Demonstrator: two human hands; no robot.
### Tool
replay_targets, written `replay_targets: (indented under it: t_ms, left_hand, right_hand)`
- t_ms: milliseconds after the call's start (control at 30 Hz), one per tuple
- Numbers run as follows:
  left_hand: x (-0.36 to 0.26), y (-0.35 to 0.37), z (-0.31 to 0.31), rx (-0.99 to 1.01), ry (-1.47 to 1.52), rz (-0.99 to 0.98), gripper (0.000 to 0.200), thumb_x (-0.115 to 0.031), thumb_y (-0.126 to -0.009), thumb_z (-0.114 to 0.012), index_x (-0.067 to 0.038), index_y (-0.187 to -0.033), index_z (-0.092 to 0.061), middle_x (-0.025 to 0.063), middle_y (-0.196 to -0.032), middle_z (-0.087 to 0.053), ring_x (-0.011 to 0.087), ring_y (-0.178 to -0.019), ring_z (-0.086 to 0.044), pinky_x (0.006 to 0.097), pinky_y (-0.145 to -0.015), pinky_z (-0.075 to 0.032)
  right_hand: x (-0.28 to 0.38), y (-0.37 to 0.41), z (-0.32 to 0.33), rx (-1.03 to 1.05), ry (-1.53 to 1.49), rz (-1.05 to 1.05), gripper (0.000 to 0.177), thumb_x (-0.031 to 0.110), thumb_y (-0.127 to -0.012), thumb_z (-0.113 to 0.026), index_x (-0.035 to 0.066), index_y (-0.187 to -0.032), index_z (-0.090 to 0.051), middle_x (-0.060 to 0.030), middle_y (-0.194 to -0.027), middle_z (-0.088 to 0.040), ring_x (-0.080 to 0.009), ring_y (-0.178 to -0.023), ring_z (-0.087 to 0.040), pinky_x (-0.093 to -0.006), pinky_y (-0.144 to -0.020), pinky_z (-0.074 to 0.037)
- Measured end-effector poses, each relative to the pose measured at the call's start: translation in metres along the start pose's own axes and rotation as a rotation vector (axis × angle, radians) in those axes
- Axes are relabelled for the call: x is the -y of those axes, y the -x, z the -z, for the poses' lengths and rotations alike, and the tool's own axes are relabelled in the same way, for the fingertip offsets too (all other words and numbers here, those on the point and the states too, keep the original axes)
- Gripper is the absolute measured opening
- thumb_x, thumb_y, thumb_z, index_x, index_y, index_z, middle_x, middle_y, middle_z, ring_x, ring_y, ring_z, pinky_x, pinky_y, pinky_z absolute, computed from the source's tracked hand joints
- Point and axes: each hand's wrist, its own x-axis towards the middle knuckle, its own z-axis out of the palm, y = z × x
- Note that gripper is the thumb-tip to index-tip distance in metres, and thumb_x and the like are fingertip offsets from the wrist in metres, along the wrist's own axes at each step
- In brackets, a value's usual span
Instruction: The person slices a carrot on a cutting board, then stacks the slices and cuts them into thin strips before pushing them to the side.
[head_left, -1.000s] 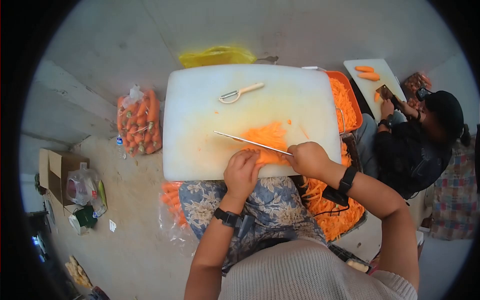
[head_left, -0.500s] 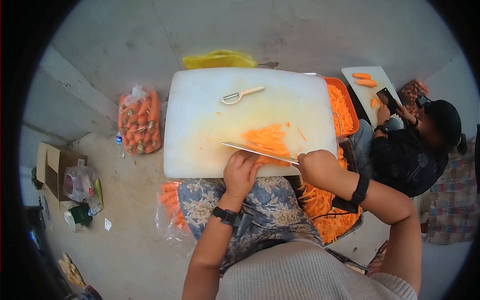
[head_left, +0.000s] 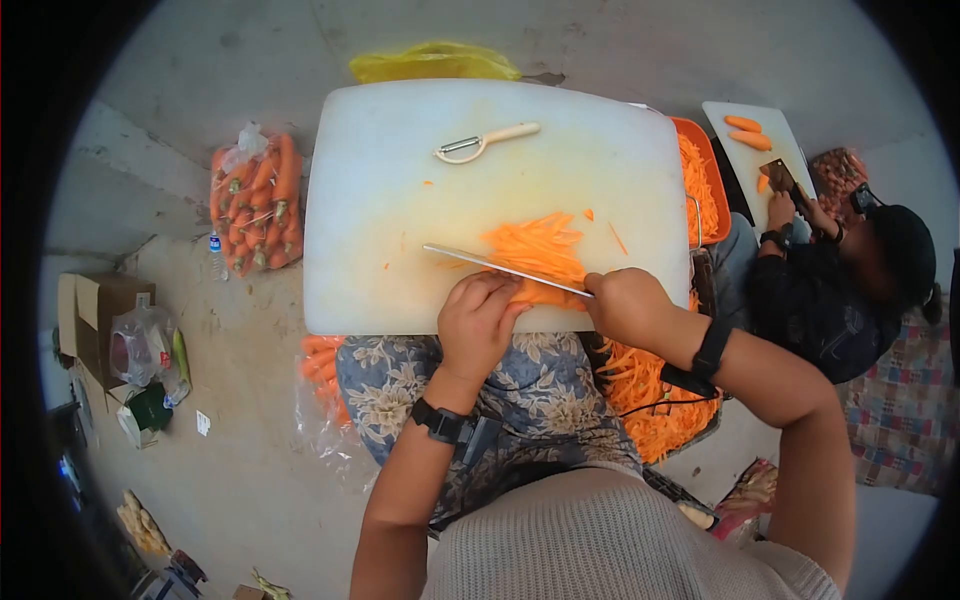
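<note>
On a large white cutting board (head_left: 370,200), my right hand (head_left: 632,312) is closed round the handle of a kitchen knife (head_left: 500,268). Its blade slants up to the left, across the pieces of carrot (head_left: 545,293) at the near edge. My left hand (head_left: 480,322) presses those pieces with bent fingers, close to the blade, which partly hides them. Just beyond the knife lies a heap of carrot strips (head_left: 535,240), with a few loose bits around it. A peeler (head_left: 487,143) with a pale handle rests farther back on the board.
Shredded carrot fills an orange tub (head_left: 712,165) and a dark crate (head_left: 660,425) at right. Bagged carrots (head_left: 256,205) stand left, near a cardboard box (head_left: 95,315). A co-worker (head_left: 835,280) sits right, holding a cleaver (head_left: 782,175) beside a smaller board (head_left: 765,135).
The view has shifted, so the board appears higher and larger. My left hand stays on the carrot pieces, and my right hand keeps the knife against them.
</note>
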Motion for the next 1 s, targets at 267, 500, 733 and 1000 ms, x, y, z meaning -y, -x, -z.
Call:
replay_targets:
  t_ms: [267,500,733,1000]
  left_hand:
    - [0.006,0.004,-0.001,0.001,0.032,-0.006,0.027,-0.018,-0.071,-0.076,-0.006,-0.095,-0.071,0.0066,-0.092,-0.065,0.0272,-0.092,-0.061,0.0364,-0.079,-0.051]
    - [0.005,0.004,0.000,-0.019,0.007,-0.032,0.029,-0.017,-0.069,-0.078,-0.006,-0.095,-0.072,0.0078,-0.092,-0.065,0.0278,-0.089,-0.060,0.0378,-0.079,-0.049]
    - [0.003,0.004,0.001,-0.018,0.031,-0.017,0.028,-0.016,-0.069,-0.078,-0.005,-0.094,-0.072,0.0076,-0.090,-0.065,0.0280,-0.088,-0.060,0.0381,-0.078,-0.049]
    - [0.002,0.003,0.000,0.004,0.069,0.005,0.026,-0.016,-0.070,-0.078,-0.004,-0.092,-0.071,0.0068,-0.090,-0.065,0.0270,-0.088,-0.061,0.0373,-0.078,-0.050]
  right_hand:
    - [0.005,0.010,0.004,-0.288,-0.031,0.120,0.027,0.026,-0.086,-0.063,0.002,-0.073,-0.063,-0.0178,-0.060,-0.061,-0.0361,-0.056,-0.061,-0.0451,-0.056,-0.049]
    - [0.013,0.030,0.024,-0.170,0.054,0.066,0.019,0.019,-0.084,-0.061,0.002,-0.076,-0.064,-0.0169,-0.065,-0.064,-0.0340,-0.059,-0.063,-0.0431,-0.057,-0.051]
    - [0.005,0.034,0.033,-0.055,0.101,0.092,0.027,0.026,-0.088,-0.060,0.002,-0.076,-0.063,-0.0165,-0.061,-0.061,-0.0352,-0.057,-0.062,-0.0449,-0.054,-0.049]
    - [0.003,0.016,0.024,0.031,0.053,0.068,0.025,0.023,-0.087,-0.061,0.001,-0.078,-0.063,-0.0185,-0.063,-0.061,-0.0371,-0.059,-0.062,-0.0461,-0.056,-0.049]
